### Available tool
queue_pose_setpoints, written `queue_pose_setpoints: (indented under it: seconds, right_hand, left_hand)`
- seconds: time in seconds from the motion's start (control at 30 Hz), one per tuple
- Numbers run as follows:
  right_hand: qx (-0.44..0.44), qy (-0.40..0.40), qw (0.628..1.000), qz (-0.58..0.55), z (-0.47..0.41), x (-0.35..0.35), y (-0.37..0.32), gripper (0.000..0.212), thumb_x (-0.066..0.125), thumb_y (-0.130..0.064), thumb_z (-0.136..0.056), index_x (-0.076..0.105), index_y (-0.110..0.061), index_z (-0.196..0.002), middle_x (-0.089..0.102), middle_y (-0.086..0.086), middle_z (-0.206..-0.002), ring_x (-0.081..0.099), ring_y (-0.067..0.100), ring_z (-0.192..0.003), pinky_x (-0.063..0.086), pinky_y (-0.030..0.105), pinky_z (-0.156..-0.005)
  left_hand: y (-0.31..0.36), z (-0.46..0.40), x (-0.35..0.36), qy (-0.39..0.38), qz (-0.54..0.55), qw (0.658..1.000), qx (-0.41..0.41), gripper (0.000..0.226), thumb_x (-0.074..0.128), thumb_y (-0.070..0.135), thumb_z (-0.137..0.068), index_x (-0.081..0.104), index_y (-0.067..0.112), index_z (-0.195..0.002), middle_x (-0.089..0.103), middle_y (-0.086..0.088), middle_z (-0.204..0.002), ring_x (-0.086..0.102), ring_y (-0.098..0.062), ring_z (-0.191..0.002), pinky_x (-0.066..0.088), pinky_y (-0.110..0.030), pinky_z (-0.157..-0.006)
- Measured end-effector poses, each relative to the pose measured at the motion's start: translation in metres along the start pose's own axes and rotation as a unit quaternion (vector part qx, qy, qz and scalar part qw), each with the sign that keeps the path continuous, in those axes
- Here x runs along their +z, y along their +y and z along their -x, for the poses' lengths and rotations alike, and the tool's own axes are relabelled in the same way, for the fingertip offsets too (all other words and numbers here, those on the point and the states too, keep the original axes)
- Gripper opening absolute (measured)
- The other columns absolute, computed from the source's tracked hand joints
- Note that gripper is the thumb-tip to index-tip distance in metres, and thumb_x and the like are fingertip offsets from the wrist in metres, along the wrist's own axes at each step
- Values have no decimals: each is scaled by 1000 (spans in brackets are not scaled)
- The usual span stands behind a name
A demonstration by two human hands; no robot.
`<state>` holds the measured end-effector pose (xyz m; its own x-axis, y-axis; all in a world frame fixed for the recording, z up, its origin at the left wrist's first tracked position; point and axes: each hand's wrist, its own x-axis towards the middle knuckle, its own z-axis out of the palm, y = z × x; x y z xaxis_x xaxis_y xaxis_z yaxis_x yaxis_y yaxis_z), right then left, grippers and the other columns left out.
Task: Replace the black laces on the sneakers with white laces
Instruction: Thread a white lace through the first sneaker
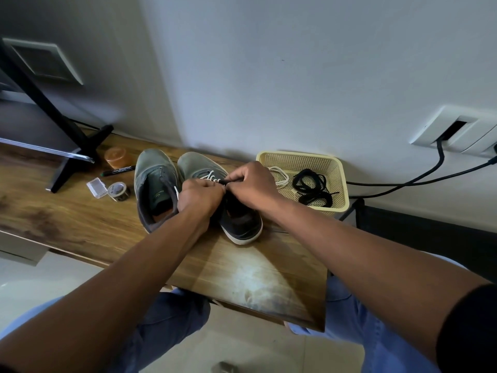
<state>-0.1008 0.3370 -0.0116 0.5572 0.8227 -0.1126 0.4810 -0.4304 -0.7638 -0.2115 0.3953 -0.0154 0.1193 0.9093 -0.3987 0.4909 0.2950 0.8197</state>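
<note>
No brand name or writing can be read on anything here; a small mark on the insole of the left sneaker (157,189) is too blurred to make out. Two grey-green sneakers stand side by side on the wooden bench (88,224), toes toward the wall, and the right sneaker (236,219) carries a white lace (211,176) threaded across its front eyelets. A cream plastic mesh basket (337,181) sits just beside the right sneaker against the wall, and it holds two things: a coiled black lace (312,188) and a loose white lace in the basket (281,175), lying apart from each other. The left hand (200,195) is closed in a grip pressed together over the tongue of the right sneaker, what it pinches hidden by its own fingers. The right hand (252,184) meets it knuckle to knuckle, its fingertips pinching a dark lace tip (222,181) at the eyelets. To the left of the sneakers lie one orange lidded jar (117,157), one black marker pen (118,170), one clear plastic box (96,187) and one roll of tape (118,191), all near a black stand (78,146). Two black cables (419,181) run along the wall from a white wall socket (457,130).
</note>
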Motion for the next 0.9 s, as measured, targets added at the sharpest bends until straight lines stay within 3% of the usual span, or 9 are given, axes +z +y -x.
queue_pose_setpoints:
  seconds: [0.23,0.4,0.5,0.67,0.9]
  right_hand:
    - [24,-3,1000,-11,-2,2,6,19,82,-23,-73,84,-29,-91,78,-9,-84,71,9,-84,54,24,-72]
    - [19,-9,1000,12,-3,1,4,19,82,-25,-75,83,-28,-94,79,-8,-91,70,11,-90,52,25,-74]
    - [15,-12,999,36,-4,-1,6,16,78,-23,-80,82,-26,-95,79,-6,-95,70,14,-95,44,24,-72]
    - [14,-14,999,35,-5,-4,4,14,75,-20,-82,82,-24,-93,79,-2,-93,71,18,-96,55,30,-81]
    - [4,-21,999,31,-5,-6,2,16,73,-19,-85,82,-23,-96,79,-3,-96,71,16,-98,56,34,-86]
  left_hand:
    - [-2,4,-1,22,-121,990,66,19,84,36,-83,73,29,-69,66,10,-71,69,-21,-93,52,-28,-80]
    - [0,0,-9,16,-190,973,129,22,86,38,-81,71,33,-66,77,1,-85,71,-24,-97,52,-30,-84]
    - [6,-2,-12,12,-229,958,170,15,88,39,-78,77,30,-73,76,2,-82,71,-24,-96,46,-27,-80]
    - [16,-4,-18,-24,-273,941,196,24,87,32,-79,69,31,-63,77,3,-84,71,-22,-97,42,-24,-80]
    - [13,-3,-22,-11,-285,929,237,26,87,32,-79,68,31,-62,73,4,-75,71,-23,-90,41,-25,-77]
